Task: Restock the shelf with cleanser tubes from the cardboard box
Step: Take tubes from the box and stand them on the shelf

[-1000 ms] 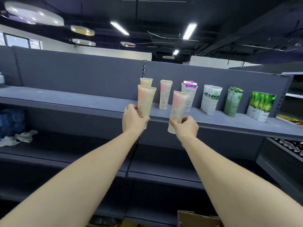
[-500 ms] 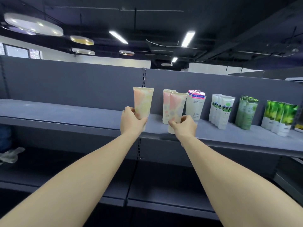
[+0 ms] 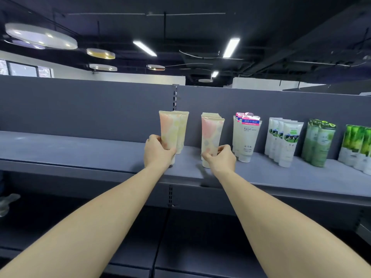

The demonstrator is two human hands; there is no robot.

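I see one long grey shelf (image 3: 80, 151) running across at chest height, with darker shelves below it. On it stand six rows of upright tubes, cap down. From my left: two pastel pink-and-yellow cleanser tubes, the front tube (image 3: 168, 131) and one just behind it (image 3: 183, 129); a row of about four pastel tubes led by the front pink tube (image 3: 211, 137); white "Facial" tubes (image 3: 246, 137) with pink headers; four white tubes (image 3: 285, 141) with green pictures; two pale green tubes (image 3: 319, 143); and bright green tubes (image 3: 357, 145) at the right edge, count unclear.

Both arms reach forward, nearly straight. My left hand (image 3: 157, 152) has its grip wrapped round the lower part of the front tube, which stands on the shelf. My right hand (image 3: 220, 158) pinches the base of the front pink tube between thumb and fingers, also standing on the shelf.
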